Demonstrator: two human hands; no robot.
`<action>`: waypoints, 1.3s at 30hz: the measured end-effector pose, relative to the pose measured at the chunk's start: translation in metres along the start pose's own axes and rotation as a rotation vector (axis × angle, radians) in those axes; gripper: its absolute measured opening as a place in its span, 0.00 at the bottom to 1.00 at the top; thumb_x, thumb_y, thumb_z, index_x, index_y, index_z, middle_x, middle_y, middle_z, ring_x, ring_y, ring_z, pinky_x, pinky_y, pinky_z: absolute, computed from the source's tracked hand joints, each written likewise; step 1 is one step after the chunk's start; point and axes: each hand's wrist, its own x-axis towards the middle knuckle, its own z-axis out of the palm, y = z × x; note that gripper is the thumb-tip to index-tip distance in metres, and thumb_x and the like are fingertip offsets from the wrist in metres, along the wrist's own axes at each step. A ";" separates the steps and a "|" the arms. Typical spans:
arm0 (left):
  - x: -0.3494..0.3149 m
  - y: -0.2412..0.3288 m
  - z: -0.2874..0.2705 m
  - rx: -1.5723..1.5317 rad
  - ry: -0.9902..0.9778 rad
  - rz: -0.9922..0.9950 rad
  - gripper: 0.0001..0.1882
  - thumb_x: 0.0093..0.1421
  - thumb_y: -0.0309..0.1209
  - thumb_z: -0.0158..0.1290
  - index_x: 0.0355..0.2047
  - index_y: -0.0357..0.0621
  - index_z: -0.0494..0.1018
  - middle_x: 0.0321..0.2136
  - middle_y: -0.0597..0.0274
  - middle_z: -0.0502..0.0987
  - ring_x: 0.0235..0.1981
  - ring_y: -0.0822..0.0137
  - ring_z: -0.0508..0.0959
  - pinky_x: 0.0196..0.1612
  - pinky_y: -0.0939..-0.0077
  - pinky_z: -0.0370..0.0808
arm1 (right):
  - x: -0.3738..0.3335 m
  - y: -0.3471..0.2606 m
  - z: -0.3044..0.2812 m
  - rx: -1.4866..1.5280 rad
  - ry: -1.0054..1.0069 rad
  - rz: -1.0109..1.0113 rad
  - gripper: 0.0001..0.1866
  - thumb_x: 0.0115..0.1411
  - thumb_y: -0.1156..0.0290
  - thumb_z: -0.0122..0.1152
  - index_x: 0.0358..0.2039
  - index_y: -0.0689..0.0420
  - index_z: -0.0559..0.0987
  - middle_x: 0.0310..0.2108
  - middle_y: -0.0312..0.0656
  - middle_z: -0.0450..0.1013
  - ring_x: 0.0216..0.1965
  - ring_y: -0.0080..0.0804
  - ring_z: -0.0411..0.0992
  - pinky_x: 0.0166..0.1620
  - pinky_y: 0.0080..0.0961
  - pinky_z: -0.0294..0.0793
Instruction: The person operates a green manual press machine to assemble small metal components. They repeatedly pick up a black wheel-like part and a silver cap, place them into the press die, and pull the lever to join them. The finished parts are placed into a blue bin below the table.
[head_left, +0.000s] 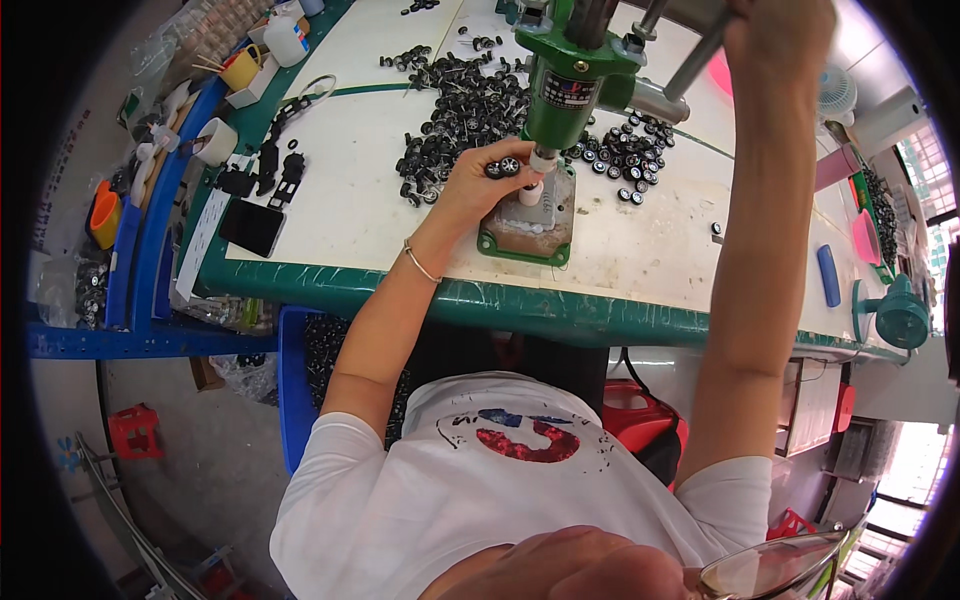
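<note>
A green hand press (565,105) stands on the worktable in front of me. My left hand (475,185) is closed at its ram, fingers pinching small black toy wheels (510,166) with silvery hubs. Its fingertips are beside the white tip of the ram, above a pale round post (530,193) on the press base (520,243). Whether an axle joins the wheels is hidden by the fingers. Raised at the upper right, my right hand (782,40) is wrapped round the end of the metal press lever (697,58).
Left of the press spreads a heap of black wheels on axles (465,115); right of it lie loose wheels (628,152). A dark phone-like slab (252,229) and black plastic parts (288,182) lie at the left. A small green fan (900,315) stands at the right edge.
</note>
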 end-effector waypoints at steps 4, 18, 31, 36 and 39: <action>0.002 -0.002 -0.006 -0.035 0.118 -0.007 0.13 0.57 0.24 0.58 0.43 0.38 0.76 0.34 0.65 0.78 0.38 0.75 0.76 0.44 0.80 0.72 | 0.050 0.052 -0.033 0.106 -0.049 0.273 0.11 0.62 0.62 0.57 0.28 0.52 0.70 0.14 0.22 0.54 0.11 0.11 0.48 0.13 0.12 0.44; -0.045 0.002 -0.045 0.070 0.216 -0.327 0.13 0.56 0.25 0.56 0.43 0.35 0.75 0.22 0.68 0.73 0.19 0.78 0.71 0.22 0.83 0.69 | -0.121 0.122 -0.162 -0.690 -0.237 0.691 0.13 0.61 0.64 0.58 0.37 0.62 0.79 0.25 0.37 0.73 0.24 0.20 0.68 0.28 0.21 0.66; -0.060 -0.018 -0.055 0.472 0.258 -0.209 0.10 0.51 0.27 0.57 0.35 0.40 0.75 0.25 0.63 0.76 0.22 0.69 0.75 0.28 0.73 0.73 | -0.213 0.126 -0.168 -1.144 -0.448 0.273 0.07 0.57 0.70 0.60 0.34 0.58 0.79 0.38 0.44 0.71 0.41 0.42 0.70 0.43 0.33 0.70; -0.052 -0.009 -0.037 0.925 0.339 -0.274 0.12 0.53 0.34 0.58 0.32 0.40 0.73 0.26 0.50 0.79 0.31 0.51 0.79 0.35 0.58 0.75 | -0.216 0.121 -0.167 -1.144 -0.427 0.260 0.07 0.56 0.72 0.61 0.34 0.59 0.79 0.39 0.46 0.71 0.41 0.43 0.71 0.43 0.33 0.71; -0.047 -0.008 -0.033 1.037 0.339 -0.321 0.15 0.53 0.41 0.58 0.32 0.40 0.75 0.26 0.50 0.79 0.31 0.50 0.80 0.36 0.59 0.75 | -0.216 0.120 -0.164 -1.123 -0.424 0.243 0.07 0.56 0.72 0.61 0.35 0.60 0.79 0.39 0.46 0.70 0.39 0.41 0.71 0.41 0.32 0.72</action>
